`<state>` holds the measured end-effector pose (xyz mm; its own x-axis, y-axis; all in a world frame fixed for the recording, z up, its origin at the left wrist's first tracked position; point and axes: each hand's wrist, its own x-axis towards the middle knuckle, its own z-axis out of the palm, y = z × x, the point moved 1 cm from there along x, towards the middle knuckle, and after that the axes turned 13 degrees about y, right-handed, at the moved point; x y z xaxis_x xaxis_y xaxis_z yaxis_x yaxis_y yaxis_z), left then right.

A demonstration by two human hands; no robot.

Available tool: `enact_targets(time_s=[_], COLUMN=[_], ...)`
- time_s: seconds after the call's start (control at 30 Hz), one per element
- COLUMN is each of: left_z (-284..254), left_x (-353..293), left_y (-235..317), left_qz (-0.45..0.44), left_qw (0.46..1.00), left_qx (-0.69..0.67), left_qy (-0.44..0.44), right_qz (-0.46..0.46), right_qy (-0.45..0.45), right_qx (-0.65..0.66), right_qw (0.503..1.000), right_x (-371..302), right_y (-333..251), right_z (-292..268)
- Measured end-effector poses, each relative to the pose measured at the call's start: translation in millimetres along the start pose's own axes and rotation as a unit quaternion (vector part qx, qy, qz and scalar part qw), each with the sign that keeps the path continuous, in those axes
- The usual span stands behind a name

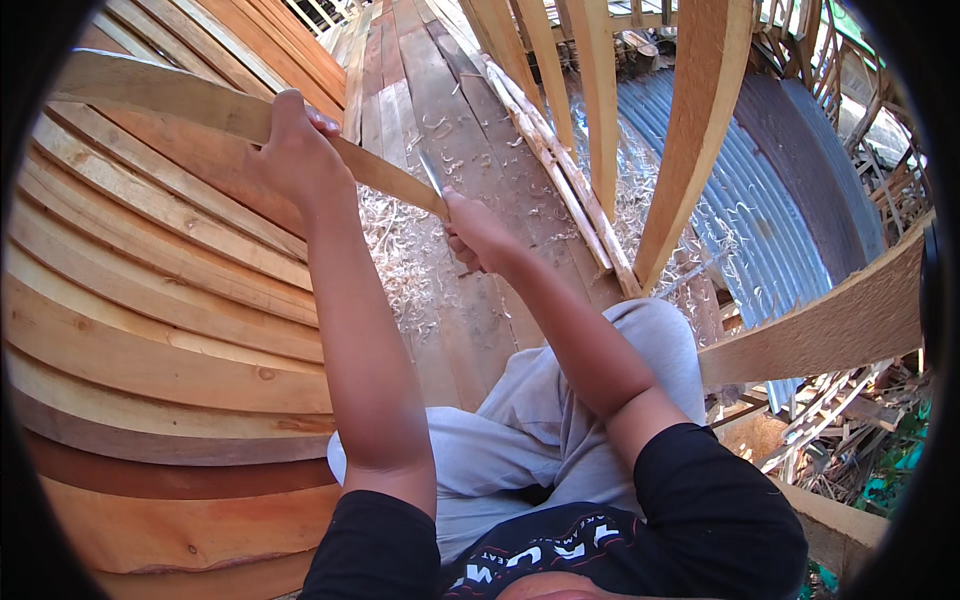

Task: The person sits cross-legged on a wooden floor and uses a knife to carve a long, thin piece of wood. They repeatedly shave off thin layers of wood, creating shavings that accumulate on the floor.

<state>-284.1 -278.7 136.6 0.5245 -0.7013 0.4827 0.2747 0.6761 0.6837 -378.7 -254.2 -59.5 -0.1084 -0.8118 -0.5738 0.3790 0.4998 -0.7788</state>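
A long flat strip of pale wood (180,95) runs from the far left toward the middle. My left hand (302,160) is closed around it partway along, with the thumb on top. My right hand (476,232) is closed on a knife at the strip's near end. The knife's narrow shiny blade (430,172) points up and away, crossing the strip close to that end. Its handle is hidden in my fingers. Curled wood shavings (405,275) lie on the floor beneath both hands.
Stacked curved planks (170,290) fill the left side. Plank flooring (420,90) stretches ahead. Upright wooden ribs (700,120), peeled poles (560,180) and a curved beam (820,320) stand to my right. Beyond them lie corrugated metal sheets (740,190) and scrap sticks (830,420).
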Motion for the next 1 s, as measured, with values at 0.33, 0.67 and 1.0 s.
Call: enact_targets(time_s=[0.33, 0.67, 1.0], left_z=[9, 11, 19], left_x=[-4, -4, -11], left_y=[4, 3, 6], left_qz=[-0.011, -0.024, -0.039], left_qw=[1.000, 0.999, 0.999], left_qx=[0.011, -0.010, -0.014], left_qy=[0.009, 0.019, -0.006], right_qz=[-0.002, -0.008, -0.014], right_qy=[-0.104, -0.038, 0.011], right_qx=[0.014, 0.006, -0.026], right_qw=[0.994, 0.999, 1.000], right_x=[-23, -10, 22], right_y=[-22, -11, 11], right_z=[3, -3, -25])
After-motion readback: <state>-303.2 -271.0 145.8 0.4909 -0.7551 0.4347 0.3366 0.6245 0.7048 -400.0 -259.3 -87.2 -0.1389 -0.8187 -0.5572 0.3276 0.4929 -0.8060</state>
